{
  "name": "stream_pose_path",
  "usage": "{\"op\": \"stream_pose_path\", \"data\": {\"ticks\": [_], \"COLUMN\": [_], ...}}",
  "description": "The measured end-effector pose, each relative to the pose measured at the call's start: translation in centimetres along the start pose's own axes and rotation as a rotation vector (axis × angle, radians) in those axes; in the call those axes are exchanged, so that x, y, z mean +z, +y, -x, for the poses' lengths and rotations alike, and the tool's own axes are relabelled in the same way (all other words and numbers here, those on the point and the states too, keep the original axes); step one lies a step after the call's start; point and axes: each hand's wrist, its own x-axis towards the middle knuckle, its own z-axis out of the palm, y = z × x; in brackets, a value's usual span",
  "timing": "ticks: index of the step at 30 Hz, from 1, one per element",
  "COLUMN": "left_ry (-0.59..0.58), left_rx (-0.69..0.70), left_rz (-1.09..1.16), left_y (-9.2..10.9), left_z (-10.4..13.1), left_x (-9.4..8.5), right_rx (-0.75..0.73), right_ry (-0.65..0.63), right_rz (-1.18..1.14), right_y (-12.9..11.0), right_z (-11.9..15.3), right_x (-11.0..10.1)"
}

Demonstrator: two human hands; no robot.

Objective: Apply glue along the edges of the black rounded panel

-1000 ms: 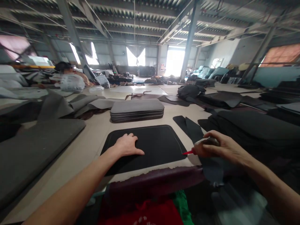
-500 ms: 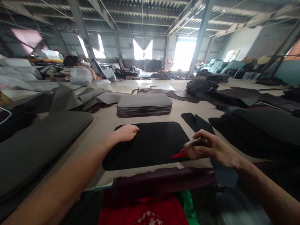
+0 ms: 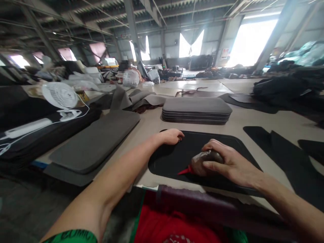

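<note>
A factory hall: steel roof trusses (image 3: 76,13), stacked cut panels (image 3: 196,109) on worktables (image 3: 152,123)

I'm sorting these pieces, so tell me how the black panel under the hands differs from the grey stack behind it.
The black panel is a single flat sheet; the grey stack is several pieces piled up. The panel is black, the stack grey. The left hand presses on the panel and the right hand holds a red-tipped bottle over it; the stack is untouched. Both have rounded corners and lie on the table.
</note>
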Motion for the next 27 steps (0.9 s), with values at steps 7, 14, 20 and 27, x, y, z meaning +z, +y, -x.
{"op": "stream_pose_path", "data": {"ticks": [7, 14, 20, 27], "left_ry": [-0.018, -0.04, -0.036, -0.023], "left_rx": [-0.038, -0.033, -0.042, -0.138], "left_rz": [0.076, 0.046, 0.165, 0.42], "left_y": [0.0, 0.3, -0.1, -1.0], "left_z": [0.2, 0.2, 0.2, 0.1], "left_x": [0.2, -0.7, -0.3, 0.8], "right_rx": [-0.167, -0.231, -0.226, 0.197], "right_ry": [-0.006, 0.04, 0.134, 0.331], "right_rz": [0.046, 0.121, 0.083, -0.449], "right_y": [-1.7, -2.8, -2.0, 1.1], "right_z": [-3.7, -5.6, -5.2, -2.9], "right_x": [3.4, 5.3, 5.8, 3.9]}}
